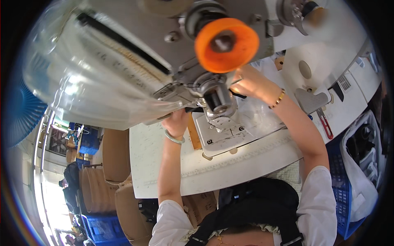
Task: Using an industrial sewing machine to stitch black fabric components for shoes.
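A sewing machine head (pixel 223 102) hangs over the white machine bed, with a round orange part (pixel 205 47) at its front. My left hand (pixel 176 123), a pale bangle at its wrist, is curled at the left of the needle area; a metal plate hides its fingertips. Beside those fingers shows a bit of black material (pixel 195 110). On the far right side of the head is my right hand (pixel 248 84), wearing a gold bracelet (pixel 278 98). Its fingers bend inward, partly behind the machine. Just below them lies a black strip (pixel 238 95). What either hand grips is hidden.
The white table (pixel 242 166) has a ruler scale along its near side. Red-handled scissors (pixel 325 125) lie at the right. Blue baskets (pixel 344 192) stand right of the table, a cardboard box (pixel 117 158) and blue crate (pixel 104 229) left. A clear plastic sheet (pixel 102 102) covers the upper left.
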`<state>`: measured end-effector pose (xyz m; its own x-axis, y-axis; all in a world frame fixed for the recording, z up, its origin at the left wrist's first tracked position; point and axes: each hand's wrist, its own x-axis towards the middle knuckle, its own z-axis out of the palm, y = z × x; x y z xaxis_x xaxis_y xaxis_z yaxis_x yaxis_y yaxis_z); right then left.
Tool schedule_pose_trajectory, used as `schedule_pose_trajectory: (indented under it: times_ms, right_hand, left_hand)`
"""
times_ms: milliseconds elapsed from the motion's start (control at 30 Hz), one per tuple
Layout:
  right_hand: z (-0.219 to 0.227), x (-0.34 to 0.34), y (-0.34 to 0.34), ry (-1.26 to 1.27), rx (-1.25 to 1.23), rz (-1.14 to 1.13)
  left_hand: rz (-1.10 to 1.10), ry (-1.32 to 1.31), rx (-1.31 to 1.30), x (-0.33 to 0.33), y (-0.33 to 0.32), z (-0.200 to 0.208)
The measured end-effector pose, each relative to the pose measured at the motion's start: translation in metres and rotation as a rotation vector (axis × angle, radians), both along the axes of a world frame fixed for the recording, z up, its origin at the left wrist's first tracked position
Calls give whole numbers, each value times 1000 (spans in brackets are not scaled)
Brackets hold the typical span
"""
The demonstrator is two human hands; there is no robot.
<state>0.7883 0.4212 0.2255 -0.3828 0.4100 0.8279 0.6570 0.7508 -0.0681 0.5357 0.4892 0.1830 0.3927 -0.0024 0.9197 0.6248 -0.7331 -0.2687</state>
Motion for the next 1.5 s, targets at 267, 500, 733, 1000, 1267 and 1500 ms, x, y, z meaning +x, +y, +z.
schedule_pose_trajectory:
  times_ms: [267,500,733,1000,1267,1500]
  right_hand:
    - [-2,-4,-23,-87,24,-58]
    - [-5,-5,-33,25,-22,-1]
    - [-10,-11,-39,56,25,21]
    - [-8,-14,-47,72,40,31]
    - [-3,-14,-49,54,73,59]
    - [2,-14,-55,51,21,69]
  left_hand:
    - [-297,26,-125,7,-22,10]
    - [-345,71,-150,10,-36,18]
    - [-390,82,-133,10,-44,20]
    - [-399,128,-143,6,-47,19]
    - [-396,142,-218,2,-50,17]
    - [-387,144,-263,1,-53,18]
